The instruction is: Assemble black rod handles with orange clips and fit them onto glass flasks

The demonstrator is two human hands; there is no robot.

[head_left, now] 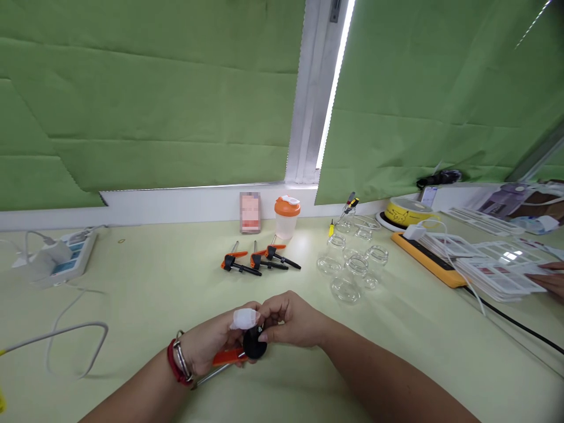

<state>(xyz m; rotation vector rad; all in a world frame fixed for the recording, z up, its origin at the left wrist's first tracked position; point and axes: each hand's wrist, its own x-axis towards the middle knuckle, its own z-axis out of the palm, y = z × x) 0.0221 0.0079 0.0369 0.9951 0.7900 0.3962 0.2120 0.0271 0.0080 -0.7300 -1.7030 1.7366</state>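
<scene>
Two bare hands meet over the near edge of the table around one orange-and-black tool, whose position between them is the relation to note. The tool's long axis runs obliquely: a metal rod emerges below the left wrist and slants up and to the right toward a black round piece, with an orange bar lying just above the rod at a shallow angle to it. The left hand is the nearer to the tool's length, its fingers curled around it from the left; a white wrap covers one of its digits. The right hand comes from the opposite side, thumb and finger drawn together on the right margin of the black round piece, so that this end lies directly between the two hands and touches both. Whether the tool rests on the table or is held clear of it cannot be told from this angle. Beyond the hands, well apart from them, three similar tools lie side by side; a cup with an orange lid stands behind these, and glass jars stand to their right.
</scene>
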